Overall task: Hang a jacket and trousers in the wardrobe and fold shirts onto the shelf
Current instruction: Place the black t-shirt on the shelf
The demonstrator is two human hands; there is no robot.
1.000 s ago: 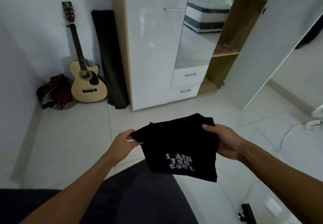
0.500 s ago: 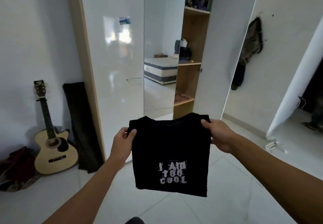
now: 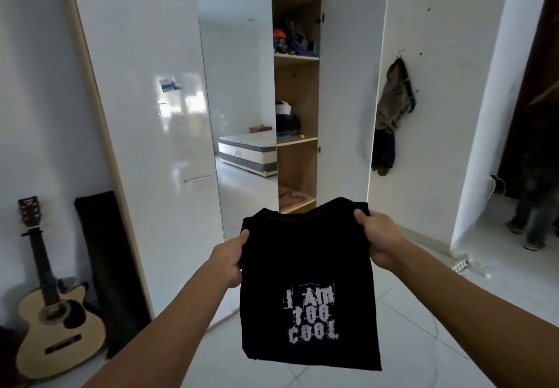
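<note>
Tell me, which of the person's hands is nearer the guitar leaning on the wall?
Left. The left hand grips the black shirt on the guitar's side; the right hand grips the far edge, farther away.

A folded shirt hangs before the open wardrobe (guitar leaning at its left, shelves inside at right).

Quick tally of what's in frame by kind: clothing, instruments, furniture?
Clothing: 2, the held shirt and the garment hung on the wall
Instruments: 1, the guitar
Furniture: 1, the wardrobe
Total: 4
</note>
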